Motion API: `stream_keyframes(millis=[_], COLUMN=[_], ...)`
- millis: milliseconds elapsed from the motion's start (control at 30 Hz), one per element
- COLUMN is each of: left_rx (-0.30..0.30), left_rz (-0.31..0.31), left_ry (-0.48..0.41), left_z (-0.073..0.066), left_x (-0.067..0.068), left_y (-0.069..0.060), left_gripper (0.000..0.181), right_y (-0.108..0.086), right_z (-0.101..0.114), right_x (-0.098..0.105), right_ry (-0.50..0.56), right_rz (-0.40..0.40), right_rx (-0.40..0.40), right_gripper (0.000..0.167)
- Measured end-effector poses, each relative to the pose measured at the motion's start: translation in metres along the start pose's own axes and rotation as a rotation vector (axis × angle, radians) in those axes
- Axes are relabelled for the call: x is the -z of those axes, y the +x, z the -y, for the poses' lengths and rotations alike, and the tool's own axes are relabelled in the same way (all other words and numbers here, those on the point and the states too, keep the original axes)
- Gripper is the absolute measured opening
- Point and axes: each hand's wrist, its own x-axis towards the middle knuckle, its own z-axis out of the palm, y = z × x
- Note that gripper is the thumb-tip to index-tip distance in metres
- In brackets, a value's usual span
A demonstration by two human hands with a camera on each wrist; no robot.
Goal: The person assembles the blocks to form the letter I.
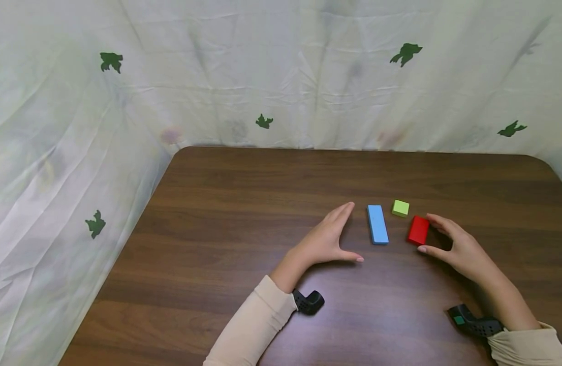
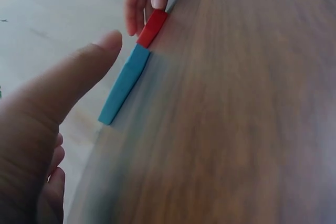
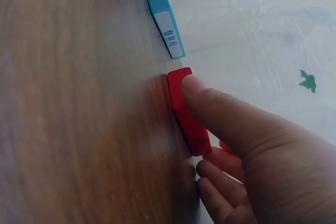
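Observation:
A red block lies on the table with my right hand at its right side. The thumb is at its near end and the fingers at its far end, pinching it; in the right wrist view the thumb overlaps the red block. To its left lies a long blue block, which shows a printed white side in the right wrist view. My left hand is left of the blue block, apart from it, with thumb and fingers spread and nothing between them.
A small light green block lies beyond the red and blue blocks. The brown wooden table meets a pale curtain with green leaf-like patches along its back and left edges. Each wrist wears a black camera mount.

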Motion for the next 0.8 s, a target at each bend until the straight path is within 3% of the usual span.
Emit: stream_keyframes(millis=[467,800], left_rx=[0.081,0.107], left_rz=[0.064,0.084], left_ry=[-0.047,0.005], left_z=[0.003,-0.001], left_x=[-0.012,-0.016], left_y=[0.015,0.028], left_gripper=[0.111,0.110], right_y=[0.001,0.000], right_z=[-0.002,-0.002], right_x=[-0.001,0.000], right_ry=[-0.028,-0.036], right_rz=[-0.015,-0.013], right_rx=[0.025,0.030], right_gripper=[0.070,0.069])
